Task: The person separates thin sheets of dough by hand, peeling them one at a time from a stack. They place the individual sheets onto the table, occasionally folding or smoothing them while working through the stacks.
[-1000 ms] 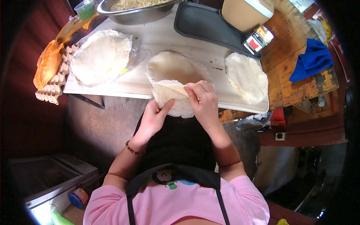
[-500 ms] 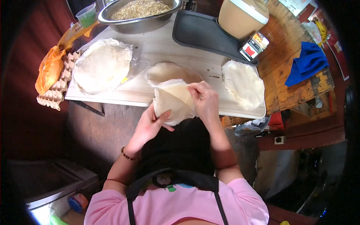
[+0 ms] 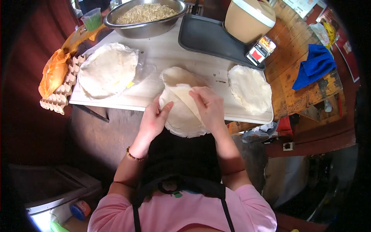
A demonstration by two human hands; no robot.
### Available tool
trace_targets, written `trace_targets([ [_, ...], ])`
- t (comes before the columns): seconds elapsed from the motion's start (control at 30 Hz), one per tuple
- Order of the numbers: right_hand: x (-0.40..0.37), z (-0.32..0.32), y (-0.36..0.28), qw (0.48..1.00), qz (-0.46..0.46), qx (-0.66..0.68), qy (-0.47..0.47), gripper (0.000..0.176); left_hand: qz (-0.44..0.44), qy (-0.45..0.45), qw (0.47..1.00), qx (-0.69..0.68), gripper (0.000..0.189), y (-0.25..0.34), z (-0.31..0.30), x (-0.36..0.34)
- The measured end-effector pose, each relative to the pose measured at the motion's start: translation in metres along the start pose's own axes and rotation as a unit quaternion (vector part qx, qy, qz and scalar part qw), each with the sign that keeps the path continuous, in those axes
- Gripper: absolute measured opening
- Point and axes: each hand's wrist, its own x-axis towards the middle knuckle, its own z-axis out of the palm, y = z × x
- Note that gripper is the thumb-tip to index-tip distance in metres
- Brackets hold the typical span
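Observation:
Between my two hands is a small stack of thin, round spring roll wrappers (image 3: 181, 118), hanging over the table's front edge. My left hand (image 3: 154, 118) grips the stack's left side, thumb on top. With its fingers pinched, my right hand (image 3: 208, 106) holds the edge of a partly lifted sheet, which makes a diagonal fold across the stack. Just behind, another pale wrapper (image 3: 176, 74) lies on the table. A larger wrapper pile (image 3: 108, 71) rests at the left on clear plastic, and one more pile (image 3: 250, 89) lies at the right.
At the back of the white table (image 3: 154, 52) stands a steel bowl (image 3: 145, 29) of shredded filling. A black tray (image 3: 205, 38) holds a beige tub (image 3: 247, 21) and a propped phone (image 3: 261, 51). Egg cartons (image 3: 58, 101) and an orange bag (image 3: 53, 75) sit at left, a blue cloth (image 3: 315, 67) at right.
The stack in my hands now lies flatter and more spread out, its lower edge nearer my apron. My right hand has moved slightly down, still pinching a sheet. The wrapper behind shows more.

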Motion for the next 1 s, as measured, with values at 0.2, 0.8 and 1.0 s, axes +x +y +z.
trace_targets([
  [0.2,0.009,-0.010,0.005,0.994,0.087,-0.015,0.061,0.011,0.029,0.035,0.998,-0.038,0.031,0.014,-0.001,-0.002],
  [0.8,0.011,-0.023,-0.004,0.998,-0.063,-0.015,0.018,0.014,0.113,0.069,0.984,0.118,0.021,0.049,-0.002,0.017],
  [1.0,0.016,-0.052,0.009,0.978,0.172,0.084,0.078,0.011,0.121,0.118,0.983,-0.076,0.018,0.050,-0.009,0.020],
])
